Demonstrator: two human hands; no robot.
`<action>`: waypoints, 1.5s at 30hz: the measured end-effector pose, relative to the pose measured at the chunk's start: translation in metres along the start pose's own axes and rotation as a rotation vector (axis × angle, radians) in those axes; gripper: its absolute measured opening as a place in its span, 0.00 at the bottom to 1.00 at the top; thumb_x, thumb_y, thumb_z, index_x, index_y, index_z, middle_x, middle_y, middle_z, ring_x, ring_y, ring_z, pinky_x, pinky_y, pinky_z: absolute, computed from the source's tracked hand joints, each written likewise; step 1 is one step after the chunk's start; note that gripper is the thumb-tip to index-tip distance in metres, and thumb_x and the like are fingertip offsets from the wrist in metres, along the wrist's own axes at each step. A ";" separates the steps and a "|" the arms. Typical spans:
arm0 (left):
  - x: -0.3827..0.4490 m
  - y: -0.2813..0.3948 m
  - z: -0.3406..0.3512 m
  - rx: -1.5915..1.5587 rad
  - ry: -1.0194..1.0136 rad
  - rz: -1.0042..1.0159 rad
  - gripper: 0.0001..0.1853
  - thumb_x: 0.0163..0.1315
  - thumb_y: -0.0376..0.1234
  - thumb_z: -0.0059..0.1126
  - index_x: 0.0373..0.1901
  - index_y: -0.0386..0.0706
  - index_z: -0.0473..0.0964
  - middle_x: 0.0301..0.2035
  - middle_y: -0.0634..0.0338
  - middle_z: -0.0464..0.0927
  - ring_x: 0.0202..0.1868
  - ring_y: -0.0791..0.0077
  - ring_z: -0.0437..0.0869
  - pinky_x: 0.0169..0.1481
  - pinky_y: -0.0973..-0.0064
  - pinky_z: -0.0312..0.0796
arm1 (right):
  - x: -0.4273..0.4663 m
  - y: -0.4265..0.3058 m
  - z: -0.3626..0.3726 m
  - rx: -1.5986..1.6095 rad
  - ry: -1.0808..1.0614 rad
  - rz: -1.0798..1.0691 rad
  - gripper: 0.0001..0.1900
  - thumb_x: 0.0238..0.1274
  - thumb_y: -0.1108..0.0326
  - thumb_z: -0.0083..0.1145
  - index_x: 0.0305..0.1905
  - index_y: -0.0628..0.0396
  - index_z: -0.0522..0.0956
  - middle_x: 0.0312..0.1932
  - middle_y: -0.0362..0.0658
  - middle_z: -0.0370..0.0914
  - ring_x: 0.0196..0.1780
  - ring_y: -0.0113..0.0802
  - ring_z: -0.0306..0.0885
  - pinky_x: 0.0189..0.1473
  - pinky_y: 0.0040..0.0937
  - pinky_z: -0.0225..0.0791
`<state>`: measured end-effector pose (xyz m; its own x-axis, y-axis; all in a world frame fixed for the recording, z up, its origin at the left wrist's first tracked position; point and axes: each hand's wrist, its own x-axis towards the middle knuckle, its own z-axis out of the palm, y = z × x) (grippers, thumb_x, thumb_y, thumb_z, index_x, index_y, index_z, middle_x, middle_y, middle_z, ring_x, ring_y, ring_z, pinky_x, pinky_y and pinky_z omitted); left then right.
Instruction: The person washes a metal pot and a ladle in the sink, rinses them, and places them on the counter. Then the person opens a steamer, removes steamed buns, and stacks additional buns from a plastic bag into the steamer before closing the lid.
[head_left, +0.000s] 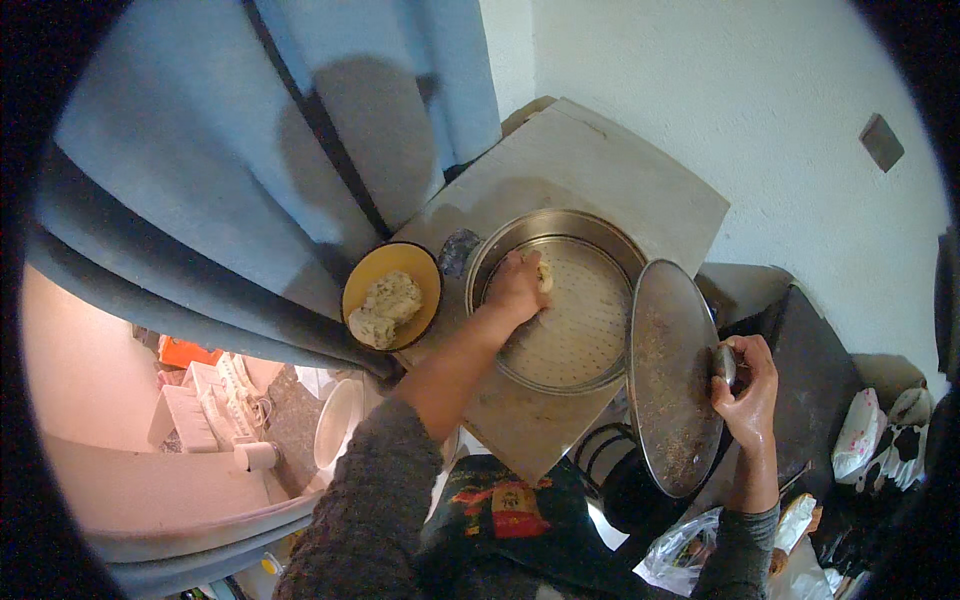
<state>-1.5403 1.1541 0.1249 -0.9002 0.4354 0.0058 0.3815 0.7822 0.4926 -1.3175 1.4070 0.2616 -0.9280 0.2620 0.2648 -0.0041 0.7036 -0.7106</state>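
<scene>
Inside a round metal steamer tray (577, 322) with a perforated bottom, my left hand (517, 289) has its fingers around a pale piece of dough (544, 277). Part of that piece is hidden by the fingers. My right hand (742, 386) grips the knob of a round metal lid (671, 375), tilted steeply beside the tray's right edge; brownish specks and stains mark the lid's surface. Left of the tray stands a yellow bowl (409, 259) with a dark rim. In it lie lumps of pale, green-flecked dough (390, 300).
A grey tabletop (630, 165) carries the tray and bowl. A blue curtain (225, 150) hangs close on the left. Beyond my right hand is a dark cabinet (810, 360). Plastic bags (682, 547) lie at lower right. A dark small transparent-looking item (459, 251) sits between bowl and tray.
</scene>
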 end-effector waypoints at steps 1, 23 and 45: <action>-0.005 0.002 -0.005 -0.020 -0.033 -0.029 0.40 0.36 0.42 0.71 0.55 0.43 0.65 0.47 0.43 0.67 0.52 0.48 0.69 0.56 0.61 0.65 | 0.000 0.002 -0.001 -0.035 -0.004 -0.005 0.20 0.32 0.75 0.57 0.39 0.62 0.71 0.34 0.46 0.67 0.38 0.36 0.70 0.42 0.27 0.66; 0.032 -0.069 -0.109 -0.616 -0.305 -0.456 0.19 0.40 0.36 0.58 0.37 0.37 0.74 0.31 0.55 0.78 0.30 0.64 0.78 0.35 0.66 0.71 | 0.005 0.051 0.005 -0.006 0.075 0.131 0.16 0.36 0.76 0.57 0.37 0.62 0.72 0.32 0.45 0.68 0.37 0.37 0.70 0.42 0.28 0.65; -0.225 -0.008 -0.011 -1.703 -0.095 -0.696 0.19 0.49 0.27 0.59 0.45 0.37 0.70 0.38 0.57 0.76 0.39 0.67 0.79 0.46 0.69 0.72 | 0.022 0.046 -0.021 -0.181 0.054 0.000 0.16 0.44 0.77 0.55 0.43 0.63 0.71 0.38 0.47 0.69 0.41 0.38 0.71 0.46 0.28 0.65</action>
<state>-1.3428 1.0449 0.1288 -0.7470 0.3369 -0.5731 -0.6644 -0.4080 0.6261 -1.3298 1.4593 0.2483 -0.9067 0.2936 0.3027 0.0677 0.8098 -0.5827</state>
